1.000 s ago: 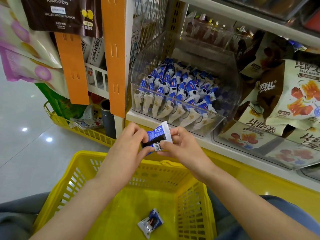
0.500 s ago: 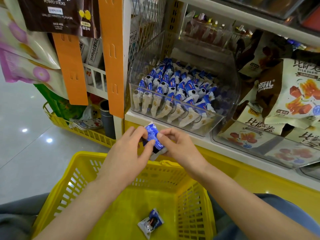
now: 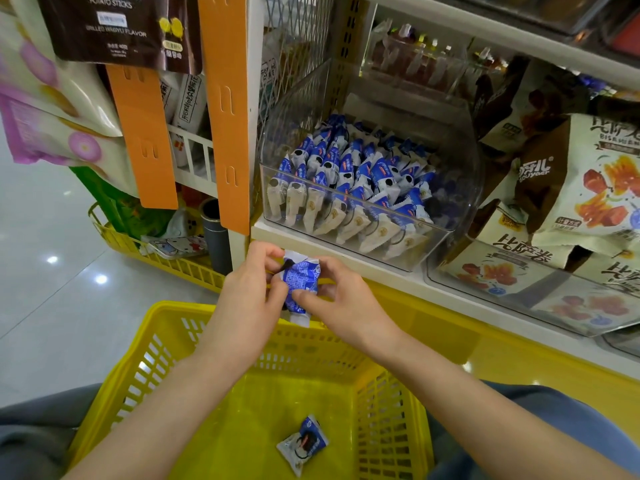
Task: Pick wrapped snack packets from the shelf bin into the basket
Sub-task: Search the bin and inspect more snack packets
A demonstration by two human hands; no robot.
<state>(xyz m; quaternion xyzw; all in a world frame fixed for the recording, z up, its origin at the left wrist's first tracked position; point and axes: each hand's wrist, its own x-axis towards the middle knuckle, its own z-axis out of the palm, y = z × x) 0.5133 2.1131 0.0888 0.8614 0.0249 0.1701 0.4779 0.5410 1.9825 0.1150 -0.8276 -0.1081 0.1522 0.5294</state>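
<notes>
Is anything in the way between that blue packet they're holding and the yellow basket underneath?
Nothing visible. The left hand and right hand pinch the blue packet just above the yellow basket at its far rim. The basket is open-topped, with only one other packet lying on its floor.

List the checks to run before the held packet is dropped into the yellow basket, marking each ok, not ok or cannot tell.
1. Grip secure: left hand and right hand both pinch the held packet: ok.
2. Held packet over the basket opening: it overlaps the far rim in this view and depth is unclear: cannot tell.
3. Landing room: one lone packet lies on the basket floor, with bare floor around it: ok.
4. Wrapper intact: it looks crumpled in the hands: cannot tell.
5. Shelf bin stocked for the next pick: many packets inside: ok.
</notes>
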